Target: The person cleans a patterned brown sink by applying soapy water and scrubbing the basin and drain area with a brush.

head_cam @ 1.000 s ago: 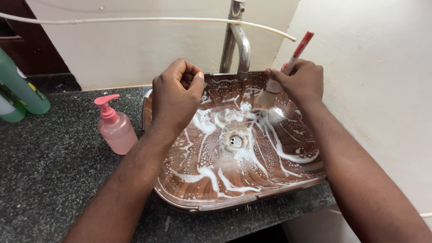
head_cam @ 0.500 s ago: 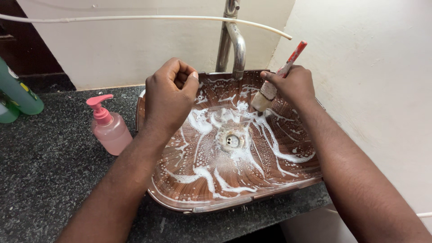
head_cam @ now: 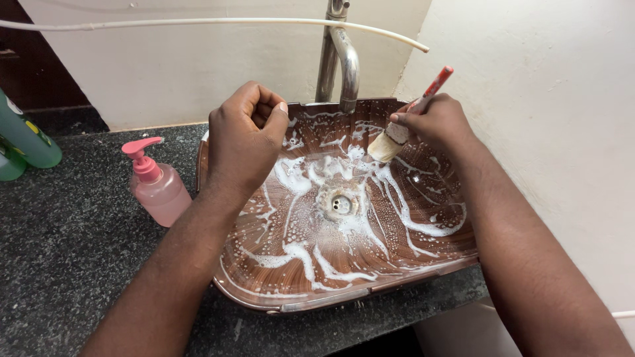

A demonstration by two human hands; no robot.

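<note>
Head view: right hand (head_cam: 440, 122) gripping brush (head_cam: 397, 137) has slid its bristles slightly left across soapy sink (head_cam: 344, 294) back wall near faucet (head_cam: 344, 59), scrubbing ongoing; left hand (head_cam: 246, 135) fisted, empty.

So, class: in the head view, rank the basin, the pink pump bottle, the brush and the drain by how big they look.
1. Brown basin, by far the largest.
2. Pink pump bottle.
3. Brush, held in the right hand; partly hidden, so second and third are unsure.
4. Drain, smallest.
</note>
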